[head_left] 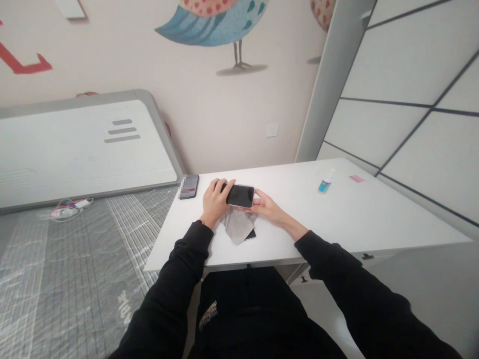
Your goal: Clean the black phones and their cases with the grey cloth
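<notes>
A smartphone (240, 196) with a dark screen is held sideways between both hands above the white table. My left hand (216, 199) grips its left end, fingers over the top edge. At the other end, my right hand (266, 207) holds the phone by its right edge and lower corner. Below the phone hangs or lies a grey cloth (237, 227); whether a hand also holds it I cannot tell. Part of a flat black object (250, 234) sticks out from under the cloth. Another phone (189, 186) lies at the table's back left corner.
On the right part of the white table (292, 234) are a small spray bottle (325, 184) with blue liquid and a pink slip (357, 178). A whiteboard-like headboard (86, 144) and a plastic-covered mattress (86, 269) stand at left. White cabinet doors (404, 89) rise at right.
</notes>
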`<state>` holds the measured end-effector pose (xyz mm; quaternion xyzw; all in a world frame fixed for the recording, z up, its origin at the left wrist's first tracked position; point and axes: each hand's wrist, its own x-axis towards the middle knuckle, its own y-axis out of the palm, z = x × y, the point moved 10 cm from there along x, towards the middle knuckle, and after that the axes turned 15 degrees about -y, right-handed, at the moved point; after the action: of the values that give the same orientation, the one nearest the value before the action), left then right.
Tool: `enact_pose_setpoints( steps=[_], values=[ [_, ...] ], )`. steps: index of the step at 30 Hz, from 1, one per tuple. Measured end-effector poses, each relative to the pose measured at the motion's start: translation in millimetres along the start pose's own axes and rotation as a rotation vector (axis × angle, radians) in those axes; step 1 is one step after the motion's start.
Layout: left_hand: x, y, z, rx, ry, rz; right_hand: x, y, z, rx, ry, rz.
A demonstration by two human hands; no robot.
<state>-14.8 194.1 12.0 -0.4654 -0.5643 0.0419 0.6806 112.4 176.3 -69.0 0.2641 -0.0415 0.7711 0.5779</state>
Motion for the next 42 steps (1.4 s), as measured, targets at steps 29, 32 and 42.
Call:
enact_pose_setpoints(
  steps=[29, 32, 42],
  values=[
    [3.1, 16.1, -1.9, -0.12, 0.015, 0.178, 1.4, -11.9, 6.2, -0.073, -0.109, -0.054],
    [3.0, 19.9, -2.7, -0.181, 0.041, 0.248, 0.7, -13.1, 4.0, -0.06, -0.093, -0.052],
    [1.1, 20.9, -4.2, -0.4, 0.089, 0.375, -0.8, -16.9, 1.5, -0.054, -0.089, -0.052]
  ],
)
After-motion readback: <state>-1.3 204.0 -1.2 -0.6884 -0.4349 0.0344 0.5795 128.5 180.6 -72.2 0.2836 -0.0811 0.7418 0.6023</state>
